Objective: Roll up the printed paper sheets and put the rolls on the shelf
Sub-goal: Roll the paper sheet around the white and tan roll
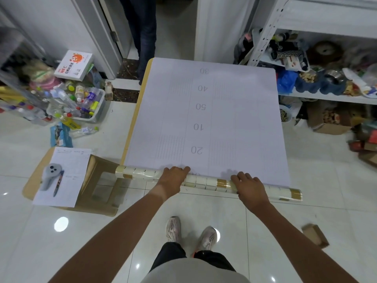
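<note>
At the near edge of the table (136, 111), the printed sheet (224, 119) lay flat with its printed numbers running away from the person, and only its nearest margin had been wound into a roll (206, 181). The roll overhung the table at both ends, patterned cream and tan on its outer face. The left hand (174, 176) rested on top of it, fingers extended forward and pressing down; the right hand (247, 185) lay likewise, fingers draped over the roll's crest, not clenched.

The likeliest fault was a skewed roll: the roll already sat at a slight angle to the table edge, so uneven pushing by either hand would probably telescope it into a cone. Both hands sat right of the roll's middle, leaving the left end free to slacken. The unweighted far edge could also slide. The shelf (326, 94) to the right was crowded, so placing the roll might dislodge something.
</note>
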